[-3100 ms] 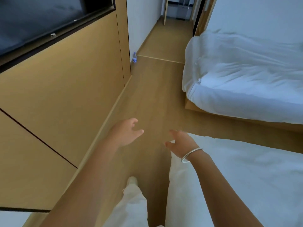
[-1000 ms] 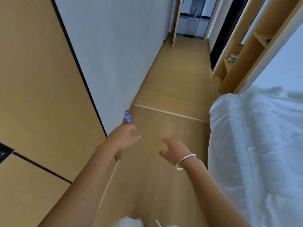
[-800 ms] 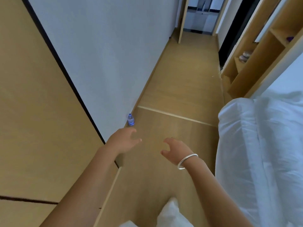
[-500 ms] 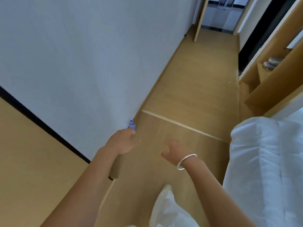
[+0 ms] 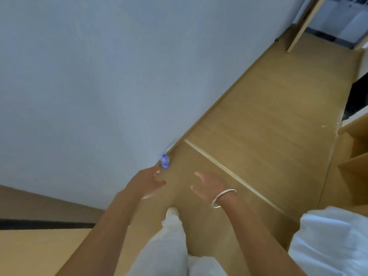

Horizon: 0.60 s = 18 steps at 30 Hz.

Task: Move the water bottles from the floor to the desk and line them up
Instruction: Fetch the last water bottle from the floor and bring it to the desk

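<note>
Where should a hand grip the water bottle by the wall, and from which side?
Likely round the body of the water bottle, below the cap. It stands upright on the floor close against the wall, so come from the open floor side or above; the left hand is nearest.

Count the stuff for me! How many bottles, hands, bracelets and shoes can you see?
Bottle: 1, upright on the floor by the wall
Hands: 2, left hand and right hand, both holding nothing
Bracelet: 1, on the right wrist
Shoe: 1
Total: 5
</note>
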Tool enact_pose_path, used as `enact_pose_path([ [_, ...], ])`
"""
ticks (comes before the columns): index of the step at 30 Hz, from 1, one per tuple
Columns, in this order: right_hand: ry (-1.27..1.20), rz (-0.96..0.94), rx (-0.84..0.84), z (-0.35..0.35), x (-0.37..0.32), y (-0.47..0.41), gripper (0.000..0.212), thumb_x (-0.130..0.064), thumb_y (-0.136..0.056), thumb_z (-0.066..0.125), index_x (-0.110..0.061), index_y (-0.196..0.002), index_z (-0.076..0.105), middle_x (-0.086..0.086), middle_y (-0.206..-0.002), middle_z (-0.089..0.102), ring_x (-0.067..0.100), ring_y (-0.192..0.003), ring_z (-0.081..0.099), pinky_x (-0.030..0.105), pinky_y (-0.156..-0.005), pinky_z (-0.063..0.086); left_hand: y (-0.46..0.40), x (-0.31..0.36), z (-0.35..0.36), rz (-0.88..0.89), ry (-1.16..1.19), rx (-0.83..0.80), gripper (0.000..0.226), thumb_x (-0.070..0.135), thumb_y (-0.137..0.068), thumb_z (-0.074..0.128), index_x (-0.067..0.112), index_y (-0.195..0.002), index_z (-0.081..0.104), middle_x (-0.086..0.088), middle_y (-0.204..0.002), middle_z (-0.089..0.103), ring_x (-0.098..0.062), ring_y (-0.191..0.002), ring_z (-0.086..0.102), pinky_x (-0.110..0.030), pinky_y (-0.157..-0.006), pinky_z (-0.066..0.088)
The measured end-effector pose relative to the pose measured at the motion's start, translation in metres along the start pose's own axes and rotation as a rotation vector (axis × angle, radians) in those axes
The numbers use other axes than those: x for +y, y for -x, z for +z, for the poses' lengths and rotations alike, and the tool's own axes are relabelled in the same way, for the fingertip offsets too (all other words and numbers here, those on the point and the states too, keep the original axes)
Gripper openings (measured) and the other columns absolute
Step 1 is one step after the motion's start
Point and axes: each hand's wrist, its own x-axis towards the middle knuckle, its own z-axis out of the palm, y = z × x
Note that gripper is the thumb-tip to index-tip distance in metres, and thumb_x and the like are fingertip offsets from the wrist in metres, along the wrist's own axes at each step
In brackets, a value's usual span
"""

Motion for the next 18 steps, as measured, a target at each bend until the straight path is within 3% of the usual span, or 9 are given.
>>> enact_pose_path([
  [11,-0.124,-0.006,-0.068,-0.062,0.029,-0.146,0.062,-0.031,-0.093,0.051,-0.018,-0.147,0.024,0.004,-0.146,0.039,0.020,-0.135,0.036,0.031,-0.107,0.030,-0.160,0.033,-0.009,-0.179,0.234,-0.037,0.055,0.033,-0.091,0.057,0.019,-0.141,0.038,-0.001,-0.139,0.047,-0.019,-0.127,0.044,-0.024,-0.092,0.034],
  [16,-0.193,-0.021,-0.118,-0.051,0.052,-0.217,0.059,-0.029,-0.093,0.052,-0.015,-0.145,0.027,0.006,-0.143,0.042,0.022,-0.131,0.039,0.031,-0.105,0.032,-0.231,0.025,0.009,-0.314,0.276,0.072,0.059,0.027,-0.089,0.061,0.013,-0.140,0.036,-0.006,-0.132,0.052,-0.025,-0.115,0.053,-0.032,-0.094,0.043],
  [18,-0.191,-0.015,-0.127,-0.033,0.064,-0.246,0.058,-0.028,-0.093,0.052,-0.014,-0.145,0.028,0.006,-0.143,0.042,0.022,-0.131,0.039,0.033,-0.106,0.032,-0.260,0.014,0.028,-0.368,0.280,0.077,0.065,0.029,-0.088,0.062,0.013,-0.143,0.032,-0.006,-0.137,0.048,-0.025,-0.122,0.050,-0.035,-0.100,0.041],
])
